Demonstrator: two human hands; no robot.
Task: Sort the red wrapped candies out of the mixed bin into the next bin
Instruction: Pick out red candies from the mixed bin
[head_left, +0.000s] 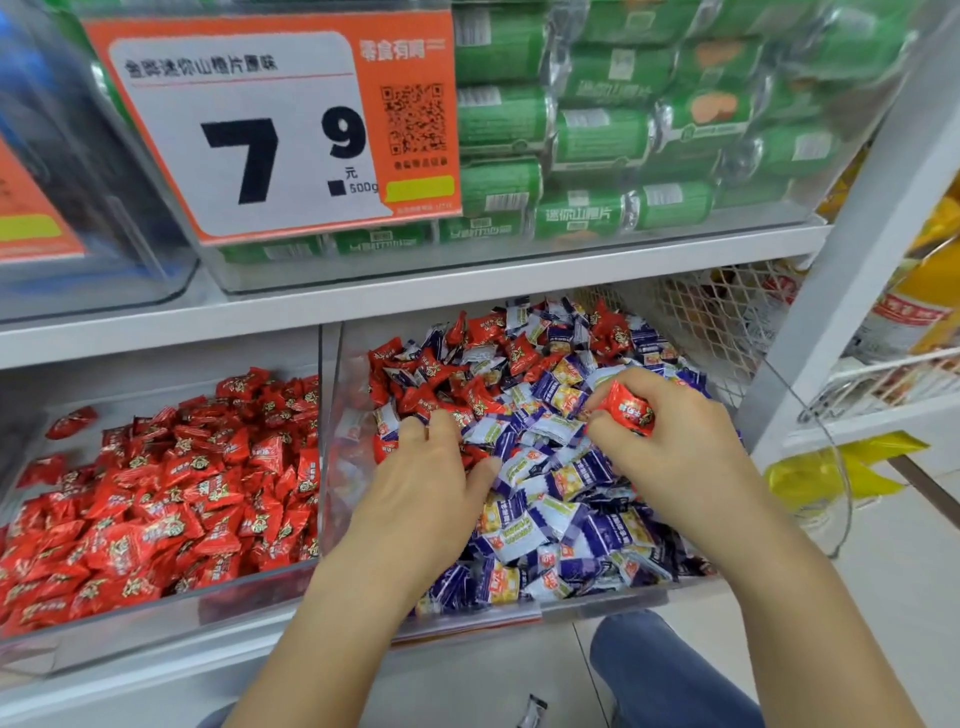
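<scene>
The clear mixed bin (613, 605) on the right holds purple-and-white wrapped candies (561, 478) with red wrapped candies (441, 374) mostly towards its back left. My right hand (670, 441) is over the bin's right half, fingers curled round a red candy (626, 408). My left hand (431, 483) lies on the pile in the bin's left half, fingers bent down into the candies; what the fingertips touch is hidden. The neighbouring clear bin (156, 613) to the left is filled with red candies (171, 499).
A clear divider wall (330, 415) separates the two bins. Above, a white shelf (415, 291) carries a bin of green packets (597, 140) and an orange price sign (270, 124). A white shelf post (852, 254) and wire baskets (878, 384) stand right. A candy (532, 712) lies on the floor.
</scene>
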